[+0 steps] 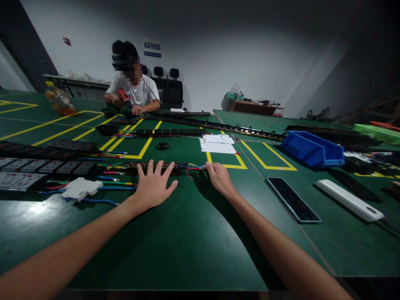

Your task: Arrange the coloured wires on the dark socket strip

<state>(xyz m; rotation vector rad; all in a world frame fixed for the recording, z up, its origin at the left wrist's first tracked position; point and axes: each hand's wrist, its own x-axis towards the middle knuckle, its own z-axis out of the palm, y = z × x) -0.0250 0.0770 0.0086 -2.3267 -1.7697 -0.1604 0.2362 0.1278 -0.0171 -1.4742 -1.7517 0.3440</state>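
My left hand (156, 185) lies flat with its fingers spread over a long dark strip (131, 167) that has brass-coloured lines along it. From the strip's right end come several coloured wires (194, 168), blue, yellow and red. Their far ends are pinched in my right hand (218, 175); the exact tips are hidden by the fingers. One red wire hangs loose below the bundle. Left of my left hand, a white plastic block (81, 188) sits among blue and green cables with metal lugs. Rows of black socket strips (53, 166) lie beyond it.
A phone (292, 199), a white elongated device (348, 200) and a blue bin (312, 149) stand to the right. White papers (218, 143) and a small black object (162, 146) lie ahead. Across the green table, a co-worker (134, 89) holds a red power tool (125, 96). A bottle (59, 100) stands far left.
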